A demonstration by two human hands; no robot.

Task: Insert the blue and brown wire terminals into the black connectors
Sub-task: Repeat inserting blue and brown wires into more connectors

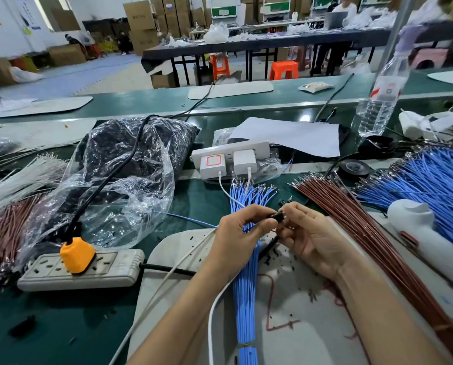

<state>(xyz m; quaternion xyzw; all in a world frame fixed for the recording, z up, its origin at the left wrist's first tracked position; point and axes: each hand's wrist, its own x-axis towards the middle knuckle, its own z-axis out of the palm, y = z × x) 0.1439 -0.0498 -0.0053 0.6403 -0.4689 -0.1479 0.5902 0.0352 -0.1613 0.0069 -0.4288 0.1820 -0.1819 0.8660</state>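
Observation:
My left hand (242,231) and my right hand (308,234) meet above the white mat, both pinching a small black connector (277,216) between their fingertips. A bundle of blue wires (245,291) with metal terminals runs under my left hand toward the near edge. A long bundle of brown wires (362,233) lies diagonally to the right of my right hand. A loose brown wire (270,301) trails on the mat below the hands; I cannot tell whether it enters the connector.
A clear bag of black connectors (130,164) sits at the left. A grey power strip (109,270) with an orange plug lies near it, a white strip (230,154) with chargers behind. More blue wires (430,180), a water bottle (380,98) and black tape (354,168) are at the right.

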